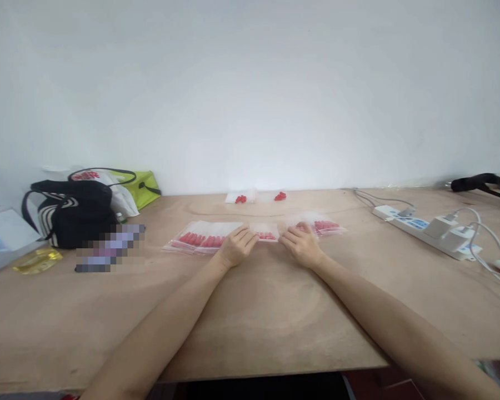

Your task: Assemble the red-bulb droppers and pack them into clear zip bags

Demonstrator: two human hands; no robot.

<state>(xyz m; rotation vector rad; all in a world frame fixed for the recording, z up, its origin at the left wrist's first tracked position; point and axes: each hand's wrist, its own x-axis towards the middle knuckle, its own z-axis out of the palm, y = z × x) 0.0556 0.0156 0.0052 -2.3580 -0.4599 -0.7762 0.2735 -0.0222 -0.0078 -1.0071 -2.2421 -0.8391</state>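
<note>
A small clear zip bag (265, 235) with a row of red pieces inside lies flat on the wooden table between my hands. My left hand (237, 246) has its fingers bent together on the bag's left end. At the right end, my right hand (301, 245) is closed with its fingertips at the bag's edge. Left of my left hand lie several overlapping zip bags (202, 236) of similar red pieces. More filled bags (327, 226) rest just beyond my right hand, which partly covers them. What the red pieces are cannot be made out.
Loose red pieces (280, 196) lie near the wall, beside a bag (231, 198) with red pieces on it. To the left are a black bag (83, 211), a blurred-out phone-like object (110, 248) and yellow wrapping (37, 260). A white power strip (420, 229) with cables stands right.
</note>
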